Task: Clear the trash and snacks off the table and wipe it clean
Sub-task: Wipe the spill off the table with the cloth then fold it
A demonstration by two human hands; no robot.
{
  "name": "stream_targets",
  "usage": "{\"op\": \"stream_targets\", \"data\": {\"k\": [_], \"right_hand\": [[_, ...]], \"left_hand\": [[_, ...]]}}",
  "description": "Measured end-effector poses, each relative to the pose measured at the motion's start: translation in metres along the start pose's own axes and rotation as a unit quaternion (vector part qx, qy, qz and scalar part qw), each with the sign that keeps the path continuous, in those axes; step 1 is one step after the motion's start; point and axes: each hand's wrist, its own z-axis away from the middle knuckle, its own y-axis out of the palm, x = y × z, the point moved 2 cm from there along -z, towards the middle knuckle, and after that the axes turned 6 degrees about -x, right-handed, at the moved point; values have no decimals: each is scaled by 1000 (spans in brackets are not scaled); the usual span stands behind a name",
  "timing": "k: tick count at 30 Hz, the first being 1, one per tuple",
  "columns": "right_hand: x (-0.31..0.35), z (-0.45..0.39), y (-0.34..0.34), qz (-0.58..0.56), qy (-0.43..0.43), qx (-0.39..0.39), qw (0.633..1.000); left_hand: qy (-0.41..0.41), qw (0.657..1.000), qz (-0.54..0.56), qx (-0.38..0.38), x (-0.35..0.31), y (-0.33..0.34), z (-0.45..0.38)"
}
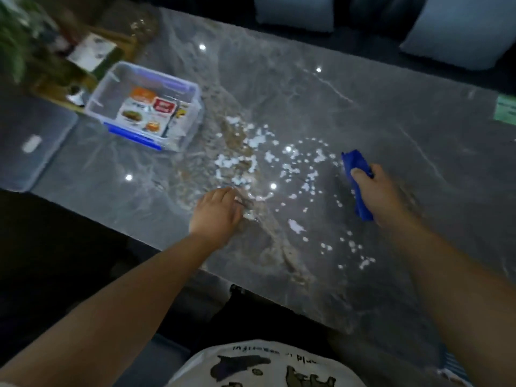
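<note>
Many small white scraps [268,160] lie scattered over the middle of the dark grey marble table [363,107]. My left hand [216,216] rests palm down at the near edge of the scraps, fingers curled on a few of them. My right hand [382,191] is closed around a blue cloth [357,174], held at the right edge of the scatter. A clear plastic box with blue clips [145,107] stands to the left and holds snack packets [150,113].
The box's lid [30,143] lies flat at the far left. A plant [16,32] and a wooden tray with small items [92,54] sit at the back left corner. Grey cushions [460,32] line the far side. A green card [505,108] lies at the right edge.
</note>
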Motion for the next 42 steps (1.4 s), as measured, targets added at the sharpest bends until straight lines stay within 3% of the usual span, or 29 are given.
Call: {"op": "stream_targets", "data": {"k": [5, 12, 20, 28, 36, 42], "right_hand": [[58, -20, 81, 82, -62, 59, 993], [136, -43, 170, 208, -228, 22, 951], [195, -90, 247, 328, -312, -8, 891], [181, -122, 282, 476, -380, 55, 792], [150, -44, 286, 441, -459, 94, 765], [120, 27, 292, 449, -463, 107, 757]], "left_hand": [[-62, 998, -24, -21, 80, -14, -8], [-117, 993, -19, -22, 166, -7, -23], [-83, 996, -34, -29, 197, 9, -22], [-79, 996, -32, -37, 199, 12, -24], [-76, 996, -36, -39, 197, 10, -24], [-77, 995, -35, -45, 198, 12, -23]]}}
